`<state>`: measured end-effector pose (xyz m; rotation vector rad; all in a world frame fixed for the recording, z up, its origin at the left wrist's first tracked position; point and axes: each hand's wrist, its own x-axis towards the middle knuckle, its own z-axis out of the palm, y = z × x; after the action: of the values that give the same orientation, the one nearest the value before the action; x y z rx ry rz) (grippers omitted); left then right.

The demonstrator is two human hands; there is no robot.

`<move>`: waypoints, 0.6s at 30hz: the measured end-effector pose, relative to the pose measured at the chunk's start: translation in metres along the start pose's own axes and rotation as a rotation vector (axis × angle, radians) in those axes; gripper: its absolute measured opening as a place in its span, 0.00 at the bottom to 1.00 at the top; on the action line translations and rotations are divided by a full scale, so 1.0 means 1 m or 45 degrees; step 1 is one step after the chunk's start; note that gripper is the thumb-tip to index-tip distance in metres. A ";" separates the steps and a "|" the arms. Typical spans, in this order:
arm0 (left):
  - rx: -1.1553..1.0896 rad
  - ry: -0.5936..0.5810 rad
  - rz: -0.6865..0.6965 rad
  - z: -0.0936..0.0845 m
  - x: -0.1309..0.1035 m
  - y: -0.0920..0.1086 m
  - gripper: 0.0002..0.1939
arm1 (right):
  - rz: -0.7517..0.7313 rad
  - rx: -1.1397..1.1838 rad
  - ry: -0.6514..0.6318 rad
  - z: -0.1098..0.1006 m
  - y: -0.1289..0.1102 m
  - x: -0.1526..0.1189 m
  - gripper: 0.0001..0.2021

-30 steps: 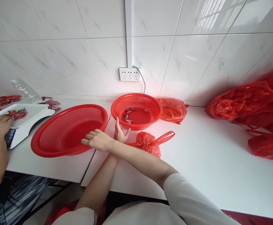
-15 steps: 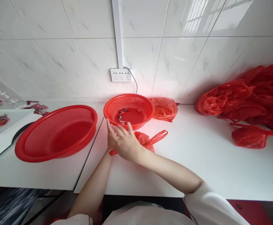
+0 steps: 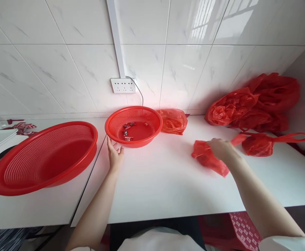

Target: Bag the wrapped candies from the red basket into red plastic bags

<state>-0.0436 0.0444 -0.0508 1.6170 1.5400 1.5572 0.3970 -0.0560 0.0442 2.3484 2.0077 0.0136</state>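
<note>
Our right hand grips red bag, carrying it right toward bag pile; left hand open, resting near small basket.

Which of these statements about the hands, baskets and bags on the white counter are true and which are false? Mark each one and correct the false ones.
1. The right hand holds a red plastic bag. True.
2. The left hand is inside the large red basket. False: it rests on the counter by the small red basket.
3. The small red basket holds a few wrapped pieces. True.
4. The large red basket is full of bags. False: nothing shows in it.
5. Red bags are piled at the right wall. True.
</note>
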 end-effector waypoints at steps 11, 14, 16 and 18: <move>0.108 0.043 0.119 -0.003 0.000 0.006 0.48 | -0.268 0.658 0.261 -0.026 -0.076 0.120 0.17; 0.120 0.040 0.109 -0.003 0.000 0.007 0.48 | -0.117 0.660 0.114 0.003 -0.102 0.159 0.14; 0.130 0.031 0.099 -0.003 0.000 0.005 0.49 | 0.007 0.659 0.075 0.022 -0.108 0.175 0.15; 0.138 0.025 0.093 -0.003 0.000 0.004 0.49 | 0.111 0.672 0.082 0.037 -0.109 0.183 0.17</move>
<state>-0.0444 0.0425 -0.0468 1.7396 1.6178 1.5559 0.3190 0.1401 -0.0026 2.7612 2.1441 -0.5039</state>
